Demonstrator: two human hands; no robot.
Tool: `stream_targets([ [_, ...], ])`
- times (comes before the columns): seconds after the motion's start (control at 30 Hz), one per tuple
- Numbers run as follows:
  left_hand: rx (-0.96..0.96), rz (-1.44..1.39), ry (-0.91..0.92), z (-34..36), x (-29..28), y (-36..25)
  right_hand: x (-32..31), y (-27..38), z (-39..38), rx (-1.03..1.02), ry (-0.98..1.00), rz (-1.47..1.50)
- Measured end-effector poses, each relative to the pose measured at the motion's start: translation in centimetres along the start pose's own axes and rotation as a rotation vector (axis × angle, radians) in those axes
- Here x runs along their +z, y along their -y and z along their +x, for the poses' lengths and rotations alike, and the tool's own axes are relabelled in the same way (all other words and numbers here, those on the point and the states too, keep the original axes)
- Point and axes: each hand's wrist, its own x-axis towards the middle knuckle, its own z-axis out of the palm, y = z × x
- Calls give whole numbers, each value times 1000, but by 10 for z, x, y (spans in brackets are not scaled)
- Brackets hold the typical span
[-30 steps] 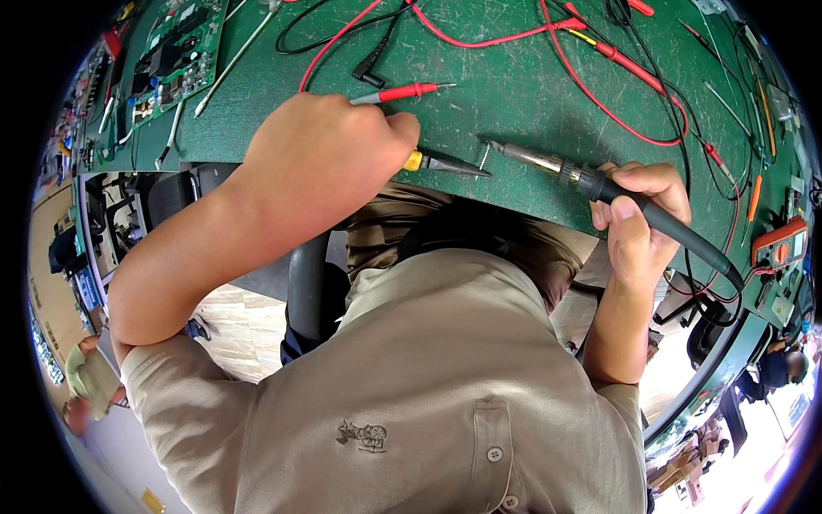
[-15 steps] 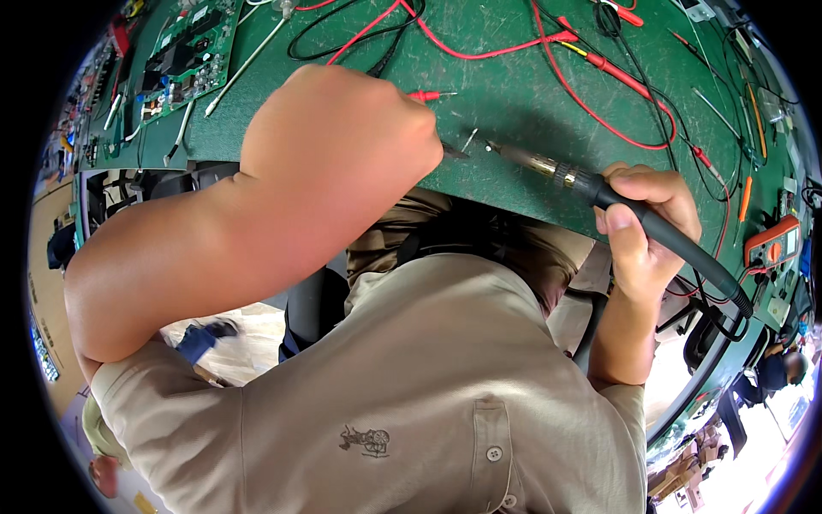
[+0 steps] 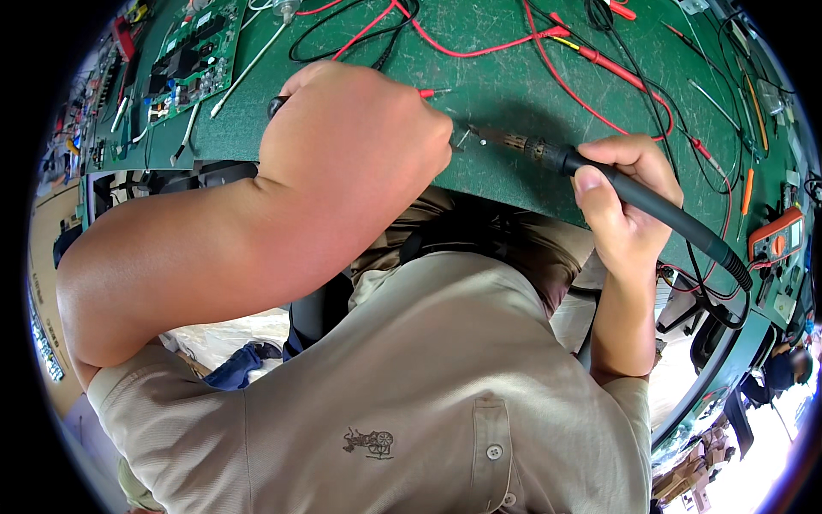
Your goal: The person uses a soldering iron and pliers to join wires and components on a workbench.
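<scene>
My right hand (image 3: 629, 193) grips a soldering iron (image 3: 655, 210) by its black handle, thumb and fingers wrapped round it. The iron's metal tip points left, right beside a short silvery pin-like piece (image 3: 463, 137) and a small shiny bead (image 3: 483, 143) near the table's front edge. My left hand (image 3: 355, 120) is closed, its back toward me. It hides most of what it holds; a dark rounded end (image 3: 276, 106) shows at its left, and a thin dark point reaches out near the pin-like piece. Just past the knuckles lies a red test probe (image 3: 432, 92).
The green work table (image 3: 479, 81) carries tangled red and black leads. A circuit board (image 3: 193, 60) lies far left with white cables beside it. An orange multimeter (image 3: 775, 238) and an orange stick (image 3: 747, 195) are at the right. Another red probe (image 3: 616, 68) lies at the back.
My right hand has moved the soldering iron left and slightly up, bringing its tip to the pin-like piece. The left hand has shifted slightly right, and a dark rounded end now shows beside it.
</scene>
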Motion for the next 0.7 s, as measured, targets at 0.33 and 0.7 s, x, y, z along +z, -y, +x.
stream_targets([
  [0.33,19,-63,164,4,-10,-1,-2,0,3,-109,9,-91],
  [0.7,-4,-120,199,5,-16,-1,2,1,1,-130,10,-88],
])
